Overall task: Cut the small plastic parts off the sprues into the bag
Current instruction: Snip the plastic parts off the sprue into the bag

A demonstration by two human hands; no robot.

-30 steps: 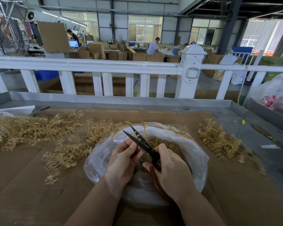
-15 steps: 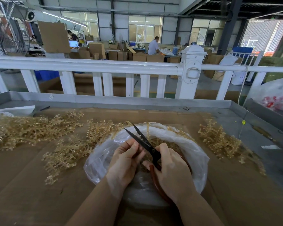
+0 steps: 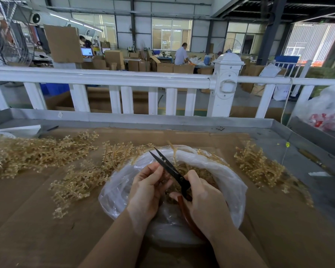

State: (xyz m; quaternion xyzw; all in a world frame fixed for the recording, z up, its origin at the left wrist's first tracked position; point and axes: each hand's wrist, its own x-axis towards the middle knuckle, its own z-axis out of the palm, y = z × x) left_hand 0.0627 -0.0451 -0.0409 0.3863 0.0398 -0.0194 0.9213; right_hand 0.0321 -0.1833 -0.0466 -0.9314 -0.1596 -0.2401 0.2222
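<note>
One clear bag (image 3: 228, 180) of amber cut parts (image 3: 205, 176) is seen; scissors (image 3: 167, 168) are gripped by the right hand (image 3: 205, 202), a sprue is pinched in left hand (image 3: 147, 188) fingers; three sprue piles (image 3: 37, 151) are counted.

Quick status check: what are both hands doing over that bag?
Right hand grips black scissors, blades nearly closed. Left hand pinches something small, hidden. Both over clear plastic bag. Nothing blocking.
</note>
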